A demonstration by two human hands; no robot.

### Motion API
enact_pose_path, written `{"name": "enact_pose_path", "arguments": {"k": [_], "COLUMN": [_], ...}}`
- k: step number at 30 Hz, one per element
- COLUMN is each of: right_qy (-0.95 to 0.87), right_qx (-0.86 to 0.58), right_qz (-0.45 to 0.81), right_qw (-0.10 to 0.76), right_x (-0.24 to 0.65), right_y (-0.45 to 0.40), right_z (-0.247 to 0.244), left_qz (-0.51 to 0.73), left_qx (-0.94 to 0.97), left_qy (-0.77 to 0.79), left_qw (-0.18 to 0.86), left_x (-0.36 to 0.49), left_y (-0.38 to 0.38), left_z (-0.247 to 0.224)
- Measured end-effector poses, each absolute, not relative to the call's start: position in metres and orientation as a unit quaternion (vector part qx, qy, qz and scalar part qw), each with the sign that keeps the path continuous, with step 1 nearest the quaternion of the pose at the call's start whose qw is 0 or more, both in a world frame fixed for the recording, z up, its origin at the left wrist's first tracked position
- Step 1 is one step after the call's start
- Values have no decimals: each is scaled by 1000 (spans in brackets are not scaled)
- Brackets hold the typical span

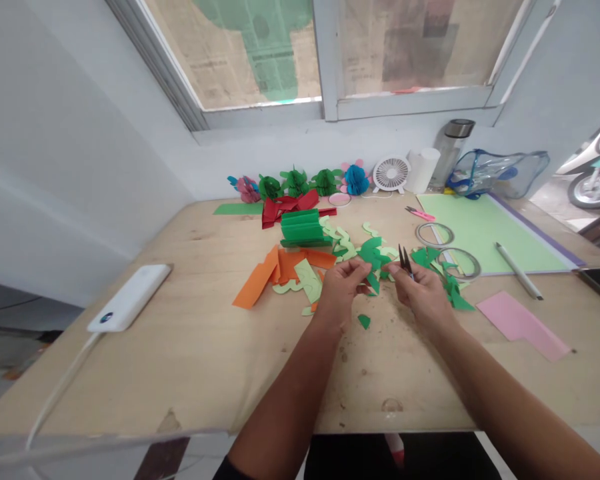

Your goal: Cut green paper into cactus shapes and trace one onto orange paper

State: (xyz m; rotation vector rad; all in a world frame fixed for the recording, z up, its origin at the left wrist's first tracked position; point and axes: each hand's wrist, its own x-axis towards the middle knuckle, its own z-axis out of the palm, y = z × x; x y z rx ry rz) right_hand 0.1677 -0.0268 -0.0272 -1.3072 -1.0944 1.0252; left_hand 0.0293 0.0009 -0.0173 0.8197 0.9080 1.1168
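Near the middle of the wooden table, my left hand (344, 288) pinches a piece of dark green paper (372, 252) between thumb and fingers. Dark-bladed scissors (405, 260) point up and away out of my right hand (421, 291), whose fingers are closed around them; its fingertips are close to the green paper's right side. A small green scrap (364, 321) lies on the table just below my hands. Pale green wavy cutouts (347, 244) and a folded green stack (303, 228) lie beyond my left hand. More green scraps (457, 293) are right of my right hand.
Orange paper (256, 283) lies left of my hands, with a white power bank (129, 298) farther left. Paper flowers (296, 181), a small fan (391, 174) and a bottle (450, 153) line the wall. Rings (459, 263), a pen (519, 270) and pink paper (524, 325) are at right.
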Motion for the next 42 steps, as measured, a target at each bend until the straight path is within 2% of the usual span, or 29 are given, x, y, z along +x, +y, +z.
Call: {"name": "enact_pose_path", "arguments": {"k": [3,9,20,22,25,27,30,35,39,42], "right_qy": [-421,-410,-365,-374,-423,-476,-532,-536,-509,-490], "right_qx": [-546,-571,-551,-556,-587,-611,-646,-665,-639,-630], "right_qz": [472,445,496,498,465,412,330,256,266,297], "right_qw": [549,554,564,550,511,480,436,453,512,524], "right_x": [166,174,171,172,174,174,174,179,184,185], "right_y": [-27,-22,-24,-24,-22,-22,-21,-19,-17,-17], "right_z": [-24,-37,-29,-31,-36,-39,-40,-40,-42,-41], "left_qz": [465,402,319,332,359,287,142,7,-7,0], "left_qx": [426,497,582,613,662,701,771,829,839,840], "left_qy": [415,421,438,452,545,603,601,550,536,535], "left_qw": [656,643,606,556,369,251,157,106,94,87], "left_x": [33,40,21,1,-36,-55,-68,-65,-66,-70], "left_y": [1,1,-15,-14,-5,3,11,16,21,25], "left_z": [-23,-26,-19,-18,-13,-10,-9,-10,-16,-21]}}
